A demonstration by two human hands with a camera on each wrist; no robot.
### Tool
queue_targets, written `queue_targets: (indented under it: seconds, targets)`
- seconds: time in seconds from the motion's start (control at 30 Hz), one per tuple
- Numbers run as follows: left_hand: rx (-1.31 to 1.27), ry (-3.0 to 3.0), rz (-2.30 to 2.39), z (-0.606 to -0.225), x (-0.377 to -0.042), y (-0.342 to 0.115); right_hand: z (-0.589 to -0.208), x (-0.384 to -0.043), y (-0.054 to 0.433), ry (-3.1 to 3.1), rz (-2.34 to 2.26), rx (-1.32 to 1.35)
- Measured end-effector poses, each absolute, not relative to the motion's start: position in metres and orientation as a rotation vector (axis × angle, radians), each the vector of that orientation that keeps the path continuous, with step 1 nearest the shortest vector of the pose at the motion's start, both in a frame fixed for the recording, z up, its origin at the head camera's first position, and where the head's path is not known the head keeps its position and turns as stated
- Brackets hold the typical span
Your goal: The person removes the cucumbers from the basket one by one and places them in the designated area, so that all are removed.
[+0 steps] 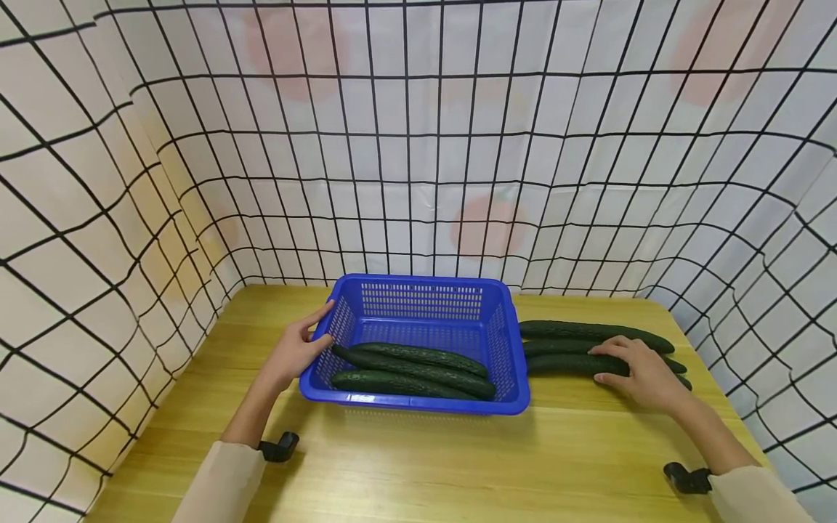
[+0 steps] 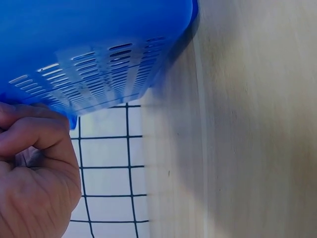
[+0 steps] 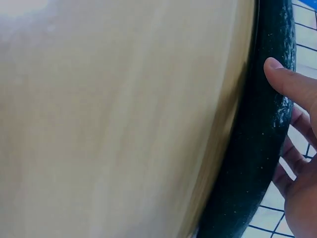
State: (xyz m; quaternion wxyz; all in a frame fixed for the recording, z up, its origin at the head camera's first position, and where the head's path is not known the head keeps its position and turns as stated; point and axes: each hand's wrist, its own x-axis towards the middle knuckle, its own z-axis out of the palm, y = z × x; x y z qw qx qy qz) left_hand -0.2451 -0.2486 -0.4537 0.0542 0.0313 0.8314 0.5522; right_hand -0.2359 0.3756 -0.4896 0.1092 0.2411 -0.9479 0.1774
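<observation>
A blue plastic basket (image 1: 418,407) with slotted sides holds three dark green cucumbers (image 1: 418,368) lying lengthwise near its front wall. My left hand (image 1: 294,352) grips the basket's left rim, thumb over the edge; in the left wrist view its curled fingers (image 2: 39,134) meet the basket's side (image 2: 99,54). To the right of the basket, three more cucumbers lie side by side on the table. With thumb and fingers, my right hand (image 1: 644,374) holds the nearest cucumber (image 1: 569,365) towards its right end. The right wrist view shows the thumb (image 3: 287,82) across this cucumber (image 3: 257,134).
Under everything is a light wooden table (image 1: 431,465). Black wire mesh (image 1: 438,178) over a white printed backing stands behind and on both sides. The other two loose cucumbers (image 1: 595,331) lie just behind the held one, their left ends close to the basket.
</observation>
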Motion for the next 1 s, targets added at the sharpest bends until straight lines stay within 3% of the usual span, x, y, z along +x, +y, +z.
queue_targets:
  seconds: [0.5, 1.0]
  targets:
    - [0.097, 2.487, 1.716, -0.455, -0.246, -0.248, -0.469, -0.241, 0.367, -2.853, 0.67, 0.652]
    - [0.079, 2.5, 1.673, -0.444, -0.241, -0.245, -0.415, -0.267, 0.289, -2.857, 0.776, 0.673]
